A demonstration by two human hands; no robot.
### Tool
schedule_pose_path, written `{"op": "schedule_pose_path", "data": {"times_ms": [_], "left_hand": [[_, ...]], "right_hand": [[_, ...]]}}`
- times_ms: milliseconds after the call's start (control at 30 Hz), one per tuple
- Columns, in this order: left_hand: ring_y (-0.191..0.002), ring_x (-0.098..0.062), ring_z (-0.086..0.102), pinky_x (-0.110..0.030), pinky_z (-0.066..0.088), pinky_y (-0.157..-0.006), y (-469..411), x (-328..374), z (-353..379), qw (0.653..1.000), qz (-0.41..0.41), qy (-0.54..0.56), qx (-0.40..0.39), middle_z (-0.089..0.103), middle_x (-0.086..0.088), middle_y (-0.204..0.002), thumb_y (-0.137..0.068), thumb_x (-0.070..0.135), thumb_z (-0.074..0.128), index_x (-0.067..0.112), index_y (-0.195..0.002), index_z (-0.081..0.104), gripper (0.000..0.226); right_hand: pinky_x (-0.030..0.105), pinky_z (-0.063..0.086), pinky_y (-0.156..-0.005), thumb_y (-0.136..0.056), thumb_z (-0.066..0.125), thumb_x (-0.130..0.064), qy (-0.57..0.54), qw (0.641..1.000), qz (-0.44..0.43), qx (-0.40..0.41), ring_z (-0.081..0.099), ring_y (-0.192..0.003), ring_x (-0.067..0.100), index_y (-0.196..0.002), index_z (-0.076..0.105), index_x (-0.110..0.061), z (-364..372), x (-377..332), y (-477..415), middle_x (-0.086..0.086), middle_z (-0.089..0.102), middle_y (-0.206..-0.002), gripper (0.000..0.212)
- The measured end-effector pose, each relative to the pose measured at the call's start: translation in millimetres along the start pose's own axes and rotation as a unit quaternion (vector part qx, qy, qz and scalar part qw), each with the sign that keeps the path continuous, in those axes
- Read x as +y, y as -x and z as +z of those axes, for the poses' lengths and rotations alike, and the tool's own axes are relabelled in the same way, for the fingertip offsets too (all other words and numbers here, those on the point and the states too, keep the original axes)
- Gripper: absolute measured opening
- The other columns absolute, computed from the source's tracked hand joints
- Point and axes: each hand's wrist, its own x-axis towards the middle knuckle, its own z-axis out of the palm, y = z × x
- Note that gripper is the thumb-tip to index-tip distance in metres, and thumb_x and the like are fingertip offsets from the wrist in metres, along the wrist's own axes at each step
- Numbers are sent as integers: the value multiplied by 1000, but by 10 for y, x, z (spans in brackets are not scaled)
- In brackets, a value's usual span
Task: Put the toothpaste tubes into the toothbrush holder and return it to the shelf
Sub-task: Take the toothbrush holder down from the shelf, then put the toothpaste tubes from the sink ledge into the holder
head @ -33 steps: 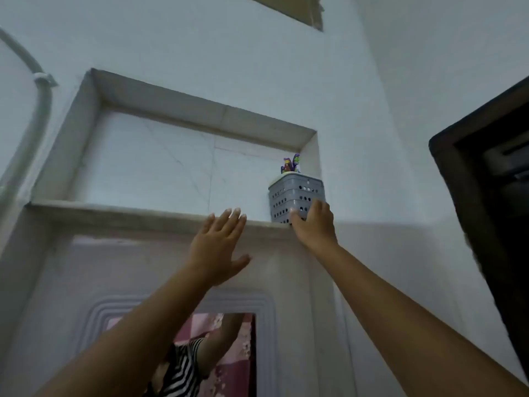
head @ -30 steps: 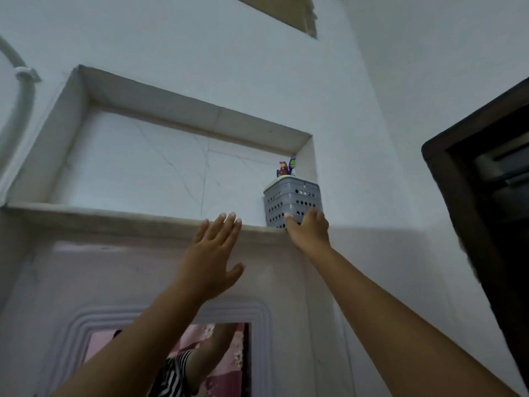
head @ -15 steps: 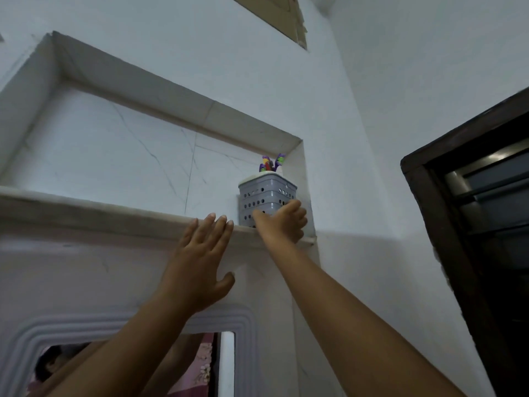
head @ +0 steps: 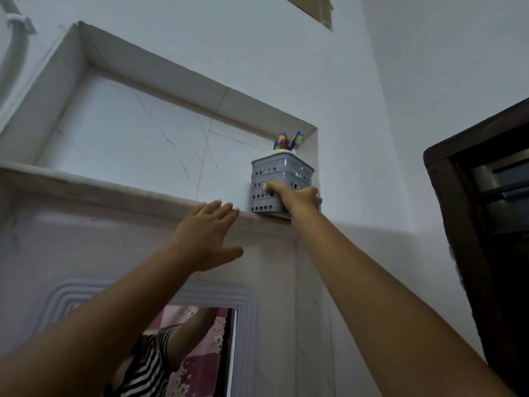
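Observation:
A grey perforated toothbrush holder (head: 279,174) stands at the right end of a high marble shelf (head: 114,193), in the corner of a wall niche. Purple and green tips (head: 287,141) stick out of its top; whether they are toothpaste tubes or brushes I cannot tell. My right hand (head: 299,197) reaches up and wraps around the holder's lower front, thumb on the left face and fingers on the right. To the left of the holder, my left hand (head: 207,234) is raised flat with fingers together, its fingertips at the shelf's front edge, holding nothing.
Below the shelf a framed mirror (head: 197,351) reflects a striped sleeve and pink cloth. A dark wooden door frame (head: 469,224) stands at the right. A grey pipe (head: 13,32) runs down the wall at the upper left.
My right hand has risen from the holder's base and closed around its lower front. The holder appears to sit deeper in the niche corner. The left hand stays at the shelf edge.

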Motion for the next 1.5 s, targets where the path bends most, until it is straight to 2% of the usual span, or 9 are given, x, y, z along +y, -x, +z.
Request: {"op": "schedule_pose_path", "data": {"times_ms": [100, 233, 333, 467, 667, 833, 1067, 1300, 1500], "left_hand": [[-148, -24, 21, -43, 20, -118, 54, 125, -304, 980, -55, 190, -29, 22, -3, -162, -88, 69, 38, 28, -155, 9, 84], [-145, -16, 28, -39, 23, -112, 249, 430, -620, 832, -82, 548, 31, 26, 6, -160, -90, 64, 42, 36, -152, 17, 73], [-113, 4, 60, -25, 49, -91, 534, 738, -635, 782, -92, 616, 39, 56, 10, -136, -90, 62, 42, 40, -138, 41, 53], [-62, -5, 67, -9, 49, -46, 1219, 1208, -262, 703, -174, 690, 28, 65, 10, -75, -99, 30, 42, 23, -100, 60, 20], [-94, -1, 66, -19, 54, -73, 2840, 1312, 930, 655, -310, 671, -158, 72, 28, -90, -78, 20, 67, 39, -104, 57, 34], [-120, -21, 61, -35, 51, -100, 4148, 1390, 1379, 652, -339, 613, -291, 64, -13, -128, -81, 17, 59, 9, -132, 54, 52], [-102, -17, 68, -42, 56, -91, 5729, 1445, 1729, 677, -454, 478, -329, 71, -2, -111, -81, 26, 59, 29, -110, 65, 29], [-95, -10, 66, -35, 55, -82, 6576, 1457, 2026, 743, -446, 279, -414, 71, 9, -109, -86, 21, 62, 30, -109, 66, 25], [-101, -30, 66, -39, 56, -74, 6685, 1326, 2312, 846, -242, 77, -468, 72, -5, -111, -67, -2, 62, 18, -104, 71, 44]], "right_hand": [[43, 59, -82, -21, 84, -50, -55, 997, -2, -63, 59, -103, 27, -123, 41, -17, -214, -84, 87, 9, 54, -121, 115], [26, 59, -53, -34, 87, -34, -101, 977, -3, -188, 70, -89, 20, -119, 56, -16, -658, -83, 473, 8, 71, -107, 93], [28, 59, -57, -59, 81, -22, -91, 948, -13, -305, 69, -88, 16, -107, 70, -23, -1001, 194, 958, 1, 76, -97, 49], [59, 55, -87, -53, 87, -37, -116, 921, 0, -372, 66, -107, 26, -122, 58, -29, -1149, 1023, 1708, 3, 70, -117, 75], [45, 58, -85, -54, 80, 8, -191, 899, 84, -384, 63, -113, 31, -131, 48, -5, -1174, 2597, 3074, 19, 63, -125, 84], [20, 57, -75, -35, 95, -20, -75, 892, 197, -401, 67, -104, 15, -121, 52, 3, -1424, 3929, 4208, 11, 70, -114, 99], [5, 52, -74, -27, 97, -39, 36, 857, 313, -409, 64, -96, -10, -124, 45, 2, -1821, 4841, 5241, 16, 64, -120, 117], [-4, 46, -64, -46, 87, 18, 41, 819, 343, -457, 64, -92, -11, -126, 35, 1, -1869, 4976, 5606, -25, 66, -103, 96], [-5, 44, -67, -57, 77, 25, 55, 809, 356, -465, 57, -86, -25, -122, 34, -20, -1862, 5114, 5609, 10, 53, -120, 90]]}}
